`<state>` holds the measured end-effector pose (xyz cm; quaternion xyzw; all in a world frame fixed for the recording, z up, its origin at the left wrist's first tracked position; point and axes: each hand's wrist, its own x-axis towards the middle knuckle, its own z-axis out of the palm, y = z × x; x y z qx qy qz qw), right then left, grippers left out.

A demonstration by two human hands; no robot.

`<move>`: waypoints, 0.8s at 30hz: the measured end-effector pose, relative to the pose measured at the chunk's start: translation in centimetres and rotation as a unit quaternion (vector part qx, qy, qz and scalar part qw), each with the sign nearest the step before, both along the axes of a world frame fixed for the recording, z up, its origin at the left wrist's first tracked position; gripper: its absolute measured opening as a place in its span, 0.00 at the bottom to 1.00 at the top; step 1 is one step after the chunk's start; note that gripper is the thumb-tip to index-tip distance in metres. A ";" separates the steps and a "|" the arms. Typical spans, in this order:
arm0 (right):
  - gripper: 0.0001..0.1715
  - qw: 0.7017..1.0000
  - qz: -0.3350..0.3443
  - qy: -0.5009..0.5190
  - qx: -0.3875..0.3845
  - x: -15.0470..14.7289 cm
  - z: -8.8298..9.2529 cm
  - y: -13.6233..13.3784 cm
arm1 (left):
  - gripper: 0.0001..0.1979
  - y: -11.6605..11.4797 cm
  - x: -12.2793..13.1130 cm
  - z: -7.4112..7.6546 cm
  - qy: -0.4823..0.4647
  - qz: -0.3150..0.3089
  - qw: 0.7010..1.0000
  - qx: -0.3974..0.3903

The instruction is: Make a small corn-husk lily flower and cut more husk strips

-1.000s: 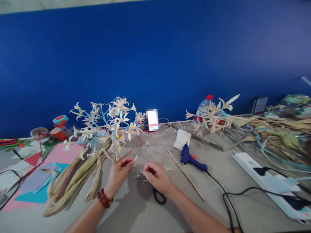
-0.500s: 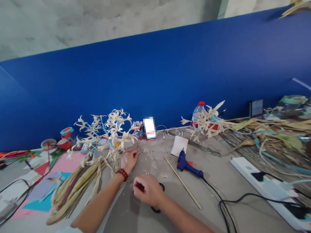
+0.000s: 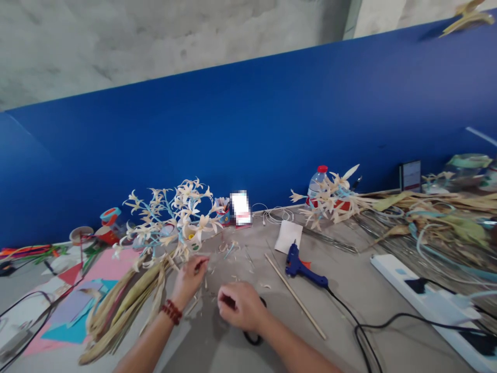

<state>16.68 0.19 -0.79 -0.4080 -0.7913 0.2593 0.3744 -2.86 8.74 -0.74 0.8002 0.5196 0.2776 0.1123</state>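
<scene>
My left hand (image 3: 191,280), with a dark red bead bracelet at its wrist, is closed in a pinch over the table. Whatever its fingertips hold, if anything, is too small to make out. Just behind it stands a bunch of cream flowers (image 3: 190,207) with pale blue stems. My right hand (image 3: 241,306) is curled, thumb against fingers, and its contents are hidden. Black loops, like scissor handles (image 3: 253,340), show partly from beneath this hand. Small pale scraps (image 3: 233,246) are scattered on the table ahead of both hands.
Right of my hands lie a thin wooden stick (image 3: 297,298) and a blue glue gun (image 3: 301,267) with a black cord. Beyond are a white power strip (image 3: 404,282) and more flowers (image 3: 334,194). Dried husks (image 3: 124,305) and coloured paper (image 3: 66,331) lie at left.
My left hand has drawn back toward me and a little left, away from the scraps. My right hand stays curled in nearly the same place. The view has tilted slightly.
</scene>
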 end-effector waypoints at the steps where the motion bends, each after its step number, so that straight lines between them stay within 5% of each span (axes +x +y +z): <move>1: 0.02 1.000 -0.015 0.009 -0.004 0.2 -0.1 0.2 | 0.10 -1.1 -0.8 0.0 -0.007 -0.007 1.000 -0.003; 7: 0.06 0.995 -0.069 0.045 -0.052 0.9 -0.1 0.9 | 0.09 -5.0 -2.8 0.3 -0.063 -0.033 0.997 -0.018; 17: 0.09 0.994 -0.075 0.050 -0.068 0.9 -1.1 1.4 | 0.11 -10.3 -0.1 0.2 -0.074 -0.094 0.987 -0.105; 24: 0.10 0.985 -0.086 0.107 -0.101 0.9 -1.6 1.8 | 0.06 -10.4 1.6 1.9 -0.196 -0.112 0.957 -0.181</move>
